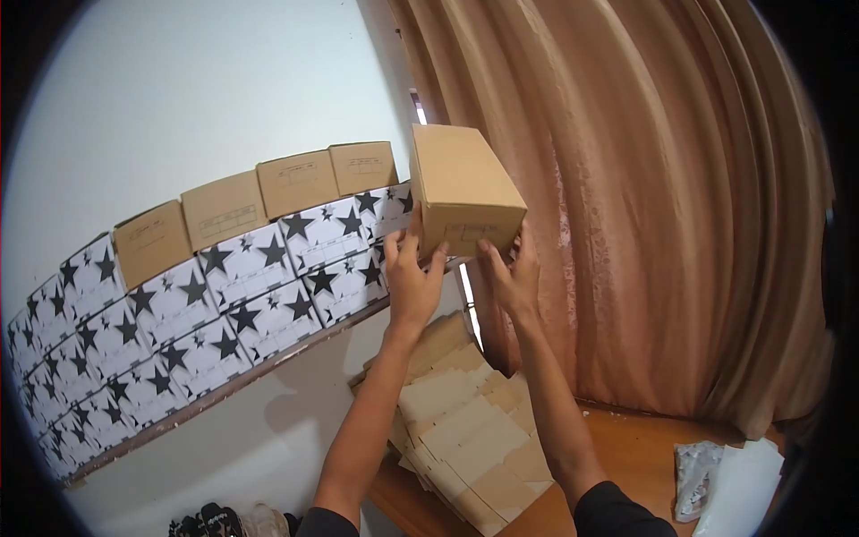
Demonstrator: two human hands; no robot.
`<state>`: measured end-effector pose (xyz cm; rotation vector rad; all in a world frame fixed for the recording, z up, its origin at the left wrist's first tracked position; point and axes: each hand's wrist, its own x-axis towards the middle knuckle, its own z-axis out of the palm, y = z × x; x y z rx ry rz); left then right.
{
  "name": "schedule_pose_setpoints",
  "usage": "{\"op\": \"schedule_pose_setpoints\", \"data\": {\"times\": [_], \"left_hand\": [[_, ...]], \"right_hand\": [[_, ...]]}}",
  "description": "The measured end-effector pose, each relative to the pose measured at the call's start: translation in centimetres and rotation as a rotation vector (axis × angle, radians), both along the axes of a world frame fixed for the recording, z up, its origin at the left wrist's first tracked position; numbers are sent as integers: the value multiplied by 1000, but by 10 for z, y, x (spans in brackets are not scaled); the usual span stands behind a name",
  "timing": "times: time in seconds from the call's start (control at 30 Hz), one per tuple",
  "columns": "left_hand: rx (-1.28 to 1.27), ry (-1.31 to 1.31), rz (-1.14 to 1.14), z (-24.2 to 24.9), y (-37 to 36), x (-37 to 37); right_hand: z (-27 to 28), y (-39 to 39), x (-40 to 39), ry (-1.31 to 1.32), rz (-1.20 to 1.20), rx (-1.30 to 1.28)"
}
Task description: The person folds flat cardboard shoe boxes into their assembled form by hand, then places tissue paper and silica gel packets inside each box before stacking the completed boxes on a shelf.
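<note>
A brown cardboard box (470,170) with a printed label on its near end is held up between both hands, in front of the curtain. My left hand (413,273) grips its lower left side, thumb on the front face. At the lower right, my right hand (514,273) holds it the same way. Just left of the held box, a row of brown boxes (295,183) stands on top of stacked white boxes with black stars (242,259). The box's underside and far end are hidden.
A shelf edge (242,385) runs under the stacked boxes along the white wall. Flattened cardboard pieces (465,421) lie heaped below my arms on a wooden table (617,456). Plastic bags (729,488) sit at its right. A brown curtain (626,206) hangs on the right.
</note>
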<state>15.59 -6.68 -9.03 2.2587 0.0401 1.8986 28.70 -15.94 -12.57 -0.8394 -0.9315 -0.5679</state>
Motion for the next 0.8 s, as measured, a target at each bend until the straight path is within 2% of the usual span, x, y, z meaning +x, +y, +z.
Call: {"op": "schedule_pose_setpoints", "data": {"times": [0.3, 0.37, 0.43, 0.5, 0.67, 0.77, 0.8], "left_hand": [[15, -3, 19, 55, 65, 62], [30, -35, 33, 61, 85, 71], [132, -66, 123, 68, 89, 75], [76, -8, 212, 73, 93, 77], [96, -21, 269, 90, 109, 93], [66, 11, 338, 101, 114, 99], [126, 2, 327, 104, 115, 100]], "right_hand": [[59, 74, 66, 37, -3, 41], [65, 89, 75, -13, -67, 69], [71, 97, 76, 12, -64, 37], [77, 107, 78, 84, -103, -20], [89, 141, 96, 96, -135, 0], [93, 157, 99, 89, -76, 15], [96, 159, 97, 97, -37, 76]]}}
